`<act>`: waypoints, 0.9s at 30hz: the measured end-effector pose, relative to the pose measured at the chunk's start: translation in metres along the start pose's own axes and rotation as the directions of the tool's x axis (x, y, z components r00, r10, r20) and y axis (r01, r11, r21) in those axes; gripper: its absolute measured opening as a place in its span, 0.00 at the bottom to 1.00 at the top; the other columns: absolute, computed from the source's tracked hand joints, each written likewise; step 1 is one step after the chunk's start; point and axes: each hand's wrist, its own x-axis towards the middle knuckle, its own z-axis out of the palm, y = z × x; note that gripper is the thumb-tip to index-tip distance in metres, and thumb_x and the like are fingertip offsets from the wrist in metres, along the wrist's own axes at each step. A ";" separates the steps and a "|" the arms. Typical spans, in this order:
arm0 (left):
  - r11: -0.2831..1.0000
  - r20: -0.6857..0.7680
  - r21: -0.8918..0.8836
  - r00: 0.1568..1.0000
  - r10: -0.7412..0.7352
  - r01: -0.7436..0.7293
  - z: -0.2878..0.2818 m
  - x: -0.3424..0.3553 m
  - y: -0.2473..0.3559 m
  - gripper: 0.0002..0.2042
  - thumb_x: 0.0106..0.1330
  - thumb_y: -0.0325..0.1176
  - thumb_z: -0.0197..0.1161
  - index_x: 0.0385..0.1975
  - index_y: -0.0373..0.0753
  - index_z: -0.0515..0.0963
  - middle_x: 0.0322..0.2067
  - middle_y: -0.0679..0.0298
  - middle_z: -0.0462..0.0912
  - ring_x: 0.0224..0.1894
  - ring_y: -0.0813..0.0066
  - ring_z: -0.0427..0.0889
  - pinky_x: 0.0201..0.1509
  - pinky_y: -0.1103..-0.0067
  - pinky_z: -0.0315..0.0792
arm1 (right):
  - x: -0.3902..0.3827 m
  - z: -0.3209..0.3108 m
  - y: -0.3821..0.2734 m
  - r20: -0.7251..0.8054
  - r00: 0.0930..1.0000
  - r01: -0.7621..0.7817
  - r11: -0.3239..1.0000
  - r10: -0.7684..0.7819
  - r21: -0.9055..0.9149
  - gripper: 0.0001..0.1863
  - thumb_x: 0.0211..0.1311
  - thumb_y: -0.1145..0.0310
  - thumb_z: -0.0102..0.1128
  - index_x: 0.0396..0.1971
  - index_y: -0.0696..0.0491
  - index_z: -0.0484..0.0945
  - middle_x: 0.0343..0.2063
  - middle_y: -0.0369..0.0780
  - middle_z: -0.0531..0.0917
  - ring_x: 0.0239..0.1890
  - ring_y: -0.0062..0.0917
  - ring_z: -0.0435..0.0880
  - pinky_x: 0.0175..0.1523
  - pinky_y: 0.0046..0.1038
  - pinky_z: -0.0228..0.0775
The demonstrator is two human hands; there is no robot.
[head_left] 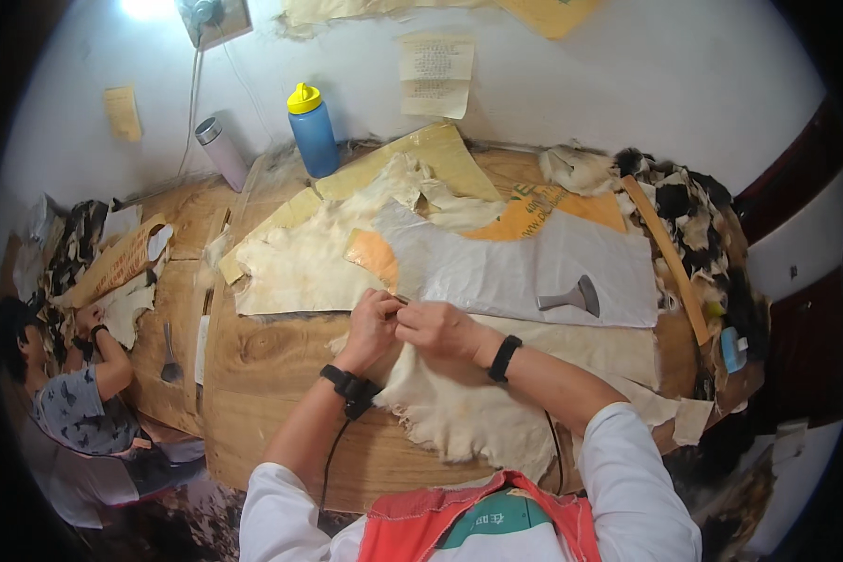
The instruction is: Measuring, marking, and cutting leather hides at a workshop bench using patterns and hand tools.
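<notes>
Over the wooden table, my left hand and my right hand meet with bent, closed fingers. Something small and dark shows between the fingertips, too small to name. Right under them lie the edges of a cream hide and a pale grey sheet, with an orange paper piece at the sheet's left end. Another cream hide spreads beneath my forearms. On the sheet, right of my hands, rests a metal hand knife with a flared, curved blade.
A blue bottle with a yellow lid and a pink flask stand by the wall. Fur scraps and a wooden strip line the right side. At far left, a co-worker handles hide pieces near another knife.
</notes>
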 end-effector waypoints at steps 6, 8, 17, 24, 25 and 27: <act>0.998 -0.038 -0.057 0.999 -0.023 0.021 -0.002 -0.006 0.012 0.06 0.48 0.25 0.72 0.26 0.42 0.85 0.29 0.65 0.80 0.38 0.64 0.75 0.41 0.73 0.72 | -0.032 -0.055 -0.119 0.525 0.714 -0.691 0.346 0.462 0.635 0.03 0.69 0.71 0.47 0.38 0.53 0.68 0.26 0.42 0.78 0.31 0.32 0.80 0.38 0.31 0.72; 0.996 -0.031 -0.082 0.999 -0.037 0.034 0.002 -0.002 0.017 0.06 0.48 0.26 0.72 0.26 0.42 0.85 0.29 0.65 0.79 0.38 0.64 0.75 0.41 0.73 0.72 | -0.074 -0.082 -0.129 0.521 0.596 -0.756 0.208 0.611 0.621 0.05 0.72 0.70 0.45 0.39 0.54 0.68 0.26 0.40 0.78 0.31 0.26 0.80 0.38 0.27 0.72; 0.998 -0.063 -0.063 0.998 -0.028 0.024 -0.001 -0.006 0.016 0.07 0.47 0.25 0.73 0.27 0.42 0.85 0.29 0.64 0.79 0.38 0.65 0.75 0.40 0.73 0.71 | -0.273 -0.221 -0.130 -0.404 0.311 -0.927 0.182 0.860 -0.328 0.07 0.70 0.67 0.49 0.41 0.55 0.69 0.24 0.45 0.79 0.23 0.43 0.79 0.28 0.39 0.69; 1.000 -0.062 -0.023 0.998 -0.001 -0.001 0.001 -0.007 0.011 0.07 0.47 0.25 0.72 0.27 0.42 0.85 0.28 0.65 0.78 0.38 0.65 0.74 0.41 0.74 0.70 | -0.232 -0.190 -0.109 -0.310 0.290 -0.887 0.133 0.906 -0.441 0.11 0.66 0.68 0.46 0.24 0.52 0.72 0.20 0.50 0.78 0.27 0.50 0.79 0.29 0.46 0.66; 1.000 -0.049 -0.017 0.999 -0.006 0.005 0.000 -0.008 0.008 0.07 0.47 0.24 0.72 0.27 0.41 0.85 0.27 0.64 0.77 0.38 0.65 0.73 0.41 0.74 0.70 | -0.193 -0.170 -0.101 -0.222 0.265 -0.894 0.153 0.938 -0.420 0.11 0.64 0.68 0.47 0.21 0.52 0.71 0.20 0.50 0.77 0.26 0.50 0.79 0.28 0.46 0.65; 1.000 -0.049 -0.021 0.999 -0.004 0.003 -0.001 -0.008 0.011 0.07 0.47 0.25 0.72 0.27 0.41 0.85 0.27 0.64 0.77 0.38 0.65 0.73 0.41 0.74 0.69 | -0.147 -0.135 -0.093 -0.091 0.540 -0.811 0.489 0.837 -0.321 0.04 0.56 0.71 0.52 0.23 0.51 0.72 0.17 0.47 0.77 0.24 0.45 0.79 0.26 0.43 0.65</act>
